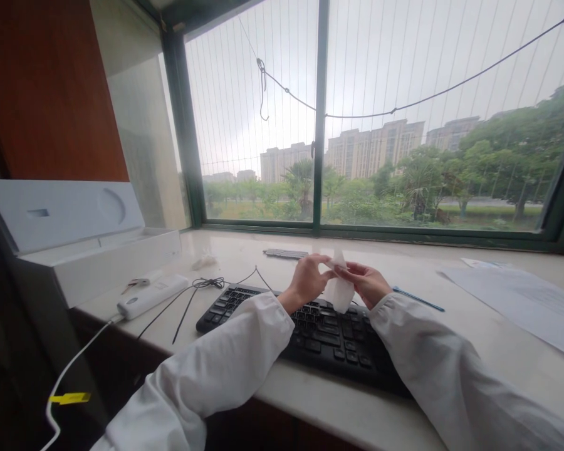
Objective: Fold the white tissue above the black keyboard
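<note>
Both my hands are raised over a black keyboard [324, 338] that lies on a pale stone sill. My left hand [308, 280] and my right hand [367, 282] pinch the top of a white wipe [341, 291] between them, fingers closed on it. The wipe hangs down between the hands, just above the keys. White sleeves cover both my forearms.
A white power strip [150, 295] with black cables lies left of the keyboard, next to an open white box [94, 254]. White paper sheets [526, 300] lie at the right, a blue pen [420, 300] beside my right hand. A grey comb-like strip [286, 254] and the window stand behind.
</note>
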The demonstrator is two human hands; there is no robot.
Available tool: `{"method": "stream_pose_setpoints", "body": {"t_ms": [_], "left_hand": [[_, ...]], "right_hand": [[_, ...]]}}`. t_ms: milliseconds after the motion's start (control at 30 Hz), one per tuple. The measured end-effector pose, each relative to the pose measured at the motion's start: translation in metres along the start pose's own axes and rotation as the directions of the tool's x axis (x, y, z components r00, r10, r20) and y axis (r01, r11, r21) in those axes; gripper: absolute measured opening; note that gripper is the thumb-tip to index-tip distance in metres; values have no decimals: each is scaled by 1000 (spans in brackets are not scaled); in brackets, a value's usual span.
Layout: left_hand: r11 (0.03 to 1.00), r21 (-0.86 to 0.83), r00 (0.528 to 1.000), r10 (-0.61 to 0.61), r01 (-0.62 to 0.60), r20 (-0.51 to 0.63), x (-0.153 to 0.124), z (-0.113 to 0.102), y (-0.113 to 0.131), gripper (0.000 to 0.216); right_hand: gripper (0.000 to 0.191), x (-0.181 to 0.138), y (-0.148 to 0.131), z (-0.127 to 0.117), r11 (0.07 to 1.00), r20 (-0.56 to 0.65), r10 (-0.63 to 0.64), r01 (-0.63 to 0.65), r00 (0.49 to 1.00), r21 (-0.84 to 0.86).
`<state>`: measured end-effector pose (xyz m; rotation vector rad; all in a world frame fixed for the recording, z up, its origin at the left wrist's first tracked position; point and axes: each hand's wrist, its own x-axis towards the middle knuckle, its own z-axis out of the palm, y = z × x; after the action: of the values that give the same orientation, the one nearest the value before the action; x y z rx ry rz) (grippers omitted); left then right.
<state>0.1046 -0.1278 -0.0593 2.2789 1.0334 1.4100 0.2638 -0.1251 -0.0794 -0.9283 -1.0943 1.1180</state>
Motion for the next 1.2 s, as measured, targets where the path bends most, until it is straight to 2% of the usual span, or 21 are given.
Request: {"method": "stream_pose_setpoints", "body": {"t_ms": [200,433,600,700,833,933,1033,1200], "left_hand": [[995,86,998,58,-59,9,0,-1,-2,10],[957,245,988,154,-155,23,-3,-4,-1,11],[964,199,984,179,-177,6,-2,-6,3,10],[973,150,982,183,-177,-33,-3,-8,8,12],[980,119,985,166,-160,-42,-4,-9,14,15],[969,165,979,196,-184,-59,-4,-10,14,12],[954,220,972,225,-205,-70,-3,-9,12,11],[946,238,971,235,-221,-34,-4,-8,9,10]], "right_hand": [[54,7,4,-6,1000,49,23,-22,999,-22],[44,12,13,-8,996,88,-24,32,996,-82],[23,7,3,-6,989,-16,110,-108,994,101],[18,5,-2,-6,978,-13,136,-132,991,160],[22,0,-6,-2,974,69,146,-156,987,165],[28,-4,-8,2,972,96,95,-114,991,207],[36,-5,-9,3,976,65,37,-50,997,213],[44,-1,-6,1,983,1,10,-10,1000,185]]}}
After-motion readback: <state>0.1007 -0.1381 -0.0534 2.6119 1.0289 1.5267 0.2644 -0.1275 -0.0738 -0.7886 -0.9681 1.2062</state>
